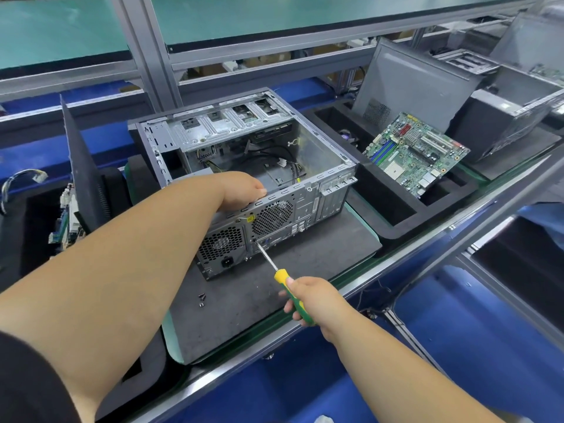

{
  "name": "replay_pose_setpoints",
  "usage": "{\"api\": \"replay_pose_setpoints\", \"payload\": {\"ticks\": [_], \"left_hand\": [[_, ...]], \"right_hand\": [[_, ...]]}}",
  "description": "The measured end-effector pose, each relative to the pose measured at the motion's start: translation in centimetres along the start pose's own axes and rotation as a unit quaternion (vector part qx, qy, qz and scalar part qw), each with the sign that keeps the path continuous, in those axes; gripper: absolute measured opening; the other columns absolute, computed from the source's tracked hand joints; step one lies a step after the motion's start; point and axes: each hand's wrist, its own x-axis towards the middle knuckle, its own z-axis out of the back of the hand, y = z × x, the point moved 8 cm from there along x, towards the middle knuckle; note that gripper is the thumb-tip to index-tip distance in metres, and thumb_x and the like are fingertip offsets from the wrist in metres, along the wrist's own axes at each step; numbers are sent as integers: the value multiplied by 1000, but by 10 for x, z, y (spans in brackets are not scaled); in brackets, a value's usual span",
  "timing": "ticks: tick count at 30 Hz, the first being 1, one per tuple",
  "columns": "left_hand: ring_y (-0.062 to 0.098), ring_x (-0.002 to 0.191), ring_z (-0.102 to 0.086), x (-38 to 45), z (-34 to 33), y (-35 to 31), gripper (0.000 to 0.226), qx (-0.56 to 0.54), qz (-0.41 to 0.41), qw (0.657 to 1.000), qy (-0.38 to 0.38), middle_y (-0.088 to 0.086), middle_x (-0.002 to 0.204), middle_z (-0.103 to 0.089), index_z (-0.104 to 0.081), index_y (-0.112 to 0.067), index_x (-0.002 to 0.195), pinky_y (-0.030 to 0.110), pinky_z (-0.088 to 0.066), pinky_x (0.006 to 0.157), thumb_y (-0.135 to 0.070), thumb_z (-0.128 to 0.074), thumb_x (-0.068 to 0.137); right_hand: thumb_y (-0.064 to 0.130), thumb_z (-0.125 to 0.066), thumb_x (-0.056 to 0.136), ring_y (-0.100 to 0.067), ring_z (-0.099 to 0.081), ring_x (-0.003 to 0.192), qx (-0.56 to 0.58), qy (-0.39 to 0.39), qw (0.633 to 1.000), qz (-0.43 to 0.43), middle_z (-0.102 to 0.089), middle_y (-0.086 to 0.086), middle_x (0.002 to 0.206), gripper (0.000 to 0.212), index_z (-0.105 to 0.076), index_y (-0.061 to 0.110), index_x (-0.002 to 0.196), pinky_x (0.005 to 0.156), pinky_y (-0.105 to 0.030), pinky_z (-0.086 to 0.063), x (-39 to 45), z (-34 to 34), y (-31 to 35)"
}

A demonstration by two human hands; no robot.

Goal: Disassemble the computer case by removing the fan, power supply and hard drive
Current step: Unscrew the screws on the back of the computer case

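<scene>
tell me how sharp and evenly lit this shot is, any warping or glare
Head view: wide-angle bending bows the aluminium frame rails and conveyor edge; light is even and soft, with faint shadows; the computer case and screwdriver are sharp; the near left forearm and frame corners go soft; mild sheen on the case's metal, no harsh glare.

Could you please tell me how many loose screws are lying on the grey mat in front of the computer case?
3, I think: two screws touching each other and one screw just nearer the person, all left of the screwdriver. The arms may hide others.
</scene>
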Motion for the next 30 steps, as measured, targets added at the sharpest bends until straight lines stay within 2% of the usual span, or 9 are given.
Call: {"api": "replay_pose_setpoints", "payload": {"ticks": [3,8,11,13,16,19,22,25,30], "left_hand": [[28,112,-53,-1,-1,0,44,-8,7,1000,5,10,119,-61,-60,-6,118,34,-37,95,-33,-27,106],[29,115,-54,-1,-1,0,46,-16,5,1000,-2,13,124,-60,-58,-5,124,35,-37,97,-34,-28,106],[29,117,-53,-2,-1,2,46,-22,6,1000,-5,13,127,-60,-58,-6,126,36,-37,100,-35,-28,106],[29,119,-52,-2,-1,2,46,-23,7,1000,-5,13,129,-58,-58,-6,127,37,-36,102,-35,-28,106],[26,120,-51,-2,-1,1,45,-18,3,1000,-6,9,132,-57,-56,-9,130,34,-34,102,-36,-28,106],[24,122,-49,-3,-2,0,45,-14,1,1000,-7,8,135,-54,-53,-12,135,32,-32,102,-35,-27,106],[24,121,-49,-3,-1,0,45,-18,1,1000,-8,8,134,-55,-54,-12,134,32,-32,101,-36,-28,106],[23,116,-50,-3,-1,1,44,-18,-2,1000,-9,7,131,-57,-55,-12,131,32,-33,100,-36,-28,106],[20,103,-49,-3,-1,0,42,-19,-3,1000,-16,8,126,-59,-56,-13,128,31,-33,95,-35,-29,106]], "right_hand": [[50,-39,103,-10,-46,47,27,35,998,-38,-61,0,68,46,-67,13,96,45,-18,-38,-4,-5,2],[35,-76,86,-15,-59,57,23,-23,999,38,-61,-6,85,36,-49,12,89,50,-25,-48,-5,9,6],[36,-64,95,-17,-58,66,3,-28,999,46,-65,-5,80,29,-56,10,85,62,-29,-49,-6,9,7],[41,-47,103,-17,-53,69,-20,-19,999,18,-65,-1,73,38,-67,12,89,66,-30,-45,-6,5,6],[45,-32,107,-14,-49,56,27,6,999,-36,-60,-1,64,52,-70,12,92,55,-25,-42,-6,-1,4],[54,-51,97,-13,-52,52,20,-9,1000,-9,-63,-3,74,41,-62,14,97,48,-23,-43,-5,2,8],[38,-72,89,-14,-54,58,0,-24,999,29,-60,-6,85,33,-52,13,93,49,-24,-45,-8,8,9],[32,-64,96,-16,-55,63,5,-20,999,38,-62,-6,81,25,-55,9,92,56,-27,-48,-13,9,14],[41,-40,106,-13,-48,60,6,5,1000,-30,-61,-2,70,44,-68,9,96,57,-25,-42,-16,4,13]]}}
